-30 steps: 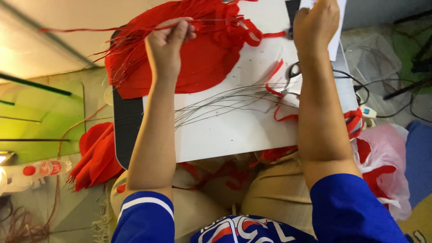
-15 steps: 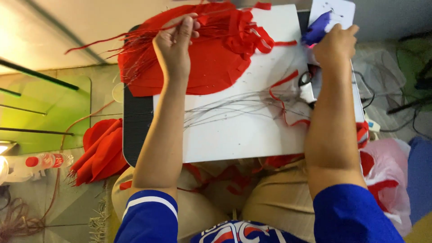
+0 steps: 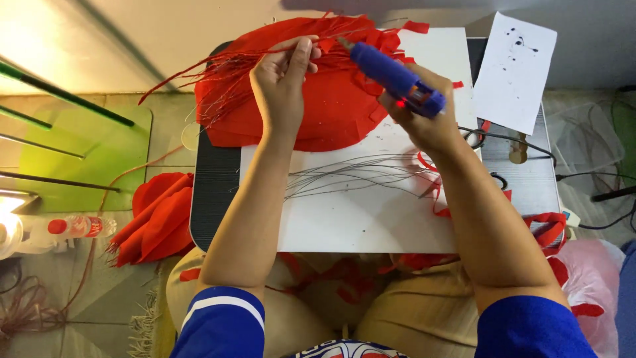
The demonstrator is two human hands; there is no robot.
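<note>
The right hand (image 3: 424, 122) is clenched around a blue glue gun (image 3: 396, 79), nozzle aimed at the red-wrapped wires (image 3: 232, 66) that the left hand (image 3: 281, 83) pinches over a pile of red paper (image 3: 331, 113). Bare grey wires (image 3: 358, 176) lie nearer on the white counter (image 3: 371, 219).

Bright, even indoor light. Strong glare blows out the upper-left corner. Slight wide-angle bending at edges; soft overall focus.
</note>
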